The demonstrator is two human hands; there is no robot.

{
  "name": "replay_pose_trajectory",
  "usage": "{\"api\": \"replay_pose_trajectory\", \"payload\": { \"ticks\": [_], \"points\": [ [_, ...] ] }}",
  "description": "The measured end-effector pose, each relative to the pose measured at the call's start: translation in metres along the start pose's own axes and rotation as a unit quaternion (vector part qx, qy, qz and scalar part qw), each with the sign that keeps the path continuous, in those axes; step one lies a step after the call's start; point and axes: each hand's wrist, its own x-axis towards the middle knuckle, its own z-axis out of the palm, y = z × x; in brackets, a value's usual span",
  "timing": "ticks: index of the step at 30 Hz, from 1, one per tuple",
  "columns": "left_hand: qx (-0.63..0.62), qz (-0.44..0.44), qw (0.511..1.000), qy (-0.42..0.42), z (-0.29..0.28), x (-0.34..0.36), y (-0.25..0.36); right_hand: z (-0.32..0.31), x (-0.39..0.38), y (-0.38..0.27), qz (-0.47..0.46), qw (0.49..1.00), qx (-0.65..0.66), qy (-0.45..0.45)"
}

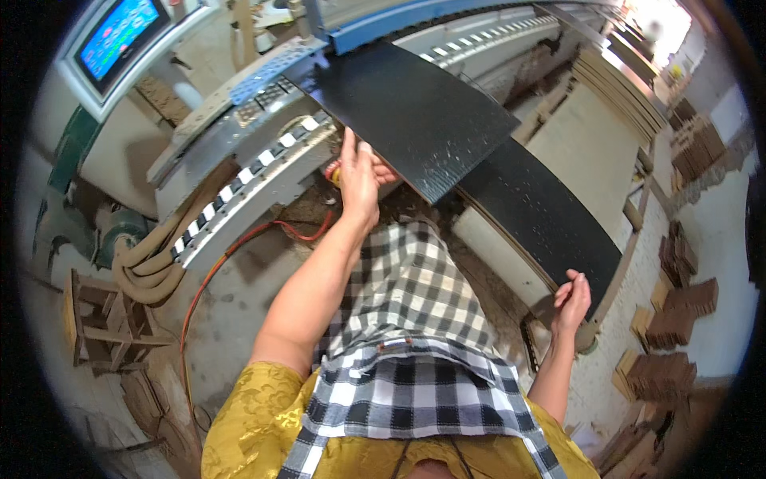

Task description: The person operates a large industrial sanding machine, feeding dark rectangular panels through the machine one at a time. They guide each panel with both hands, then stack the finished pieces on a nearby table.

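Note:
A black flat panel (pixel 415 112) with one curved edge lies on the edge of a machine, its near corner jutting out toward me. My left hand (pixel 361 180) is at its left edge, the thumb and fingers against the rim and some fingers partly hidden beside or beneath it. Pale flecks dot the panel's top. A second black curved panel (pixel 550 211) extends to the right, partly covered by the first. Beside its near right end is my right hand (pixel 573 302), palm turned up, fingers loosely bent and apart, holding nothing.
A machine bed with a black-and-white roller strip (pixel 263 160) runs along the left, below a lit control screen (pixel 120 40). An orange hose (pixel 207 279) trails across the floor. Large boards (pixel 586 144) are stacked behind the second panel; small brown stacks (pixel 662 375) stand right.

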Motion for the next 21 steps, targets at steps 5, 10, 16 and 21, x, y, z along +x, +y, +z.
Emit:
{"api": "replay_pose_trajectory", "payload": {
  "ticks": [5, 10, 16, 21],
  "points": [
    [0.135, -0.156, 0.977, -0.048, 0.020, 0.016, -0.102, -0.073, 0.038, 0.025, -0.134, 0.962, -0.104, 0.213],
    [0.376, -0.227, 0.869, -0.227, 0.059, 0.017, -0.124, -0.110, 0.050, 0.050, -0.062, 0.946, -0.205, 0.241],
    [0.435, -0.198, 0.846, -0.238, 0.056, 0.030, -0.156, -0.125, 0.060, 0.062, 0.014, 0.958, -0.188, 0.215],
    [0.368, -0.180, 0.894, -0.181, 0.041, 0.012, -0.159, -0.185, 0.060, 0.085, 0.035, 0.971, -0.115, 0.208]
  ]
}}
